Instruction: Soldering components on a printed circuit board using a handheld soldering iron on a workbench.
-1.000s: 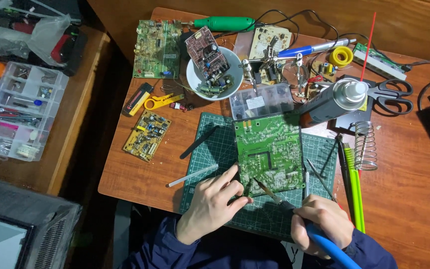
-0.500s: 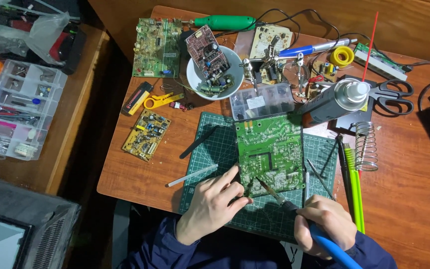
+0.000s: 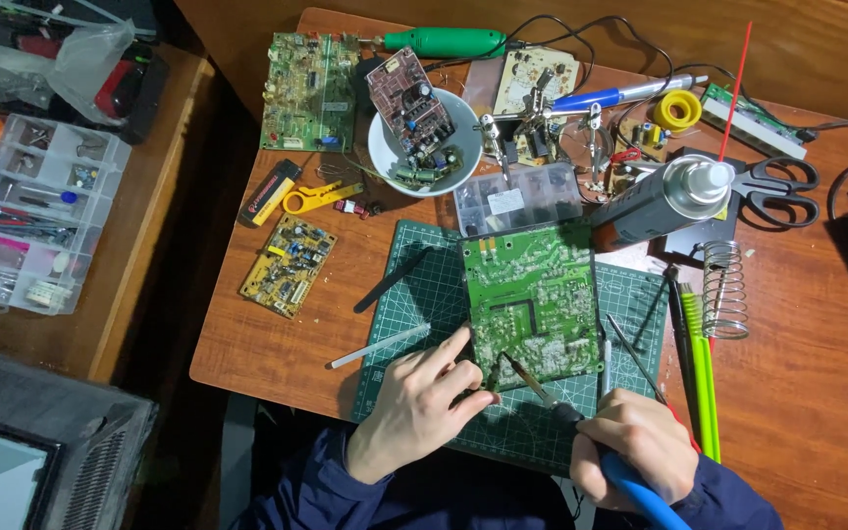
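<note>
A green circuit board [image 3: 532,294] lies solder side up on a green cutting mat [image 3: 414,294]. My left hand [image 3: 419,407] rests on the mat at the board's near left corner, index finger stretched toward the board, thumb and fingers pinched as if on something thin that I cannot make out. My right hand [image 3: 630,456] grips a blue-handled soldering iron [image 3: 542,393]; its tip touches the board's near edge, close to my left fingertips.
A white bowl [image 3: 385,157] of parts, a clear parts box [image 3: 517,196], a spray can [image 3: 660,201], scissors [image 3: 777,186], a coiled iron stand [image 3: 725,290], green and black tools [image 3: 699,373] and several other circuit boards crowd the wooden table. A plastic organiser [image 3: 26,216] sits on the left side table.
My right hand has shifted slightly, keeping the iron's tip at the board's near edge. My left hand has stayed by the board's corner.
</note>
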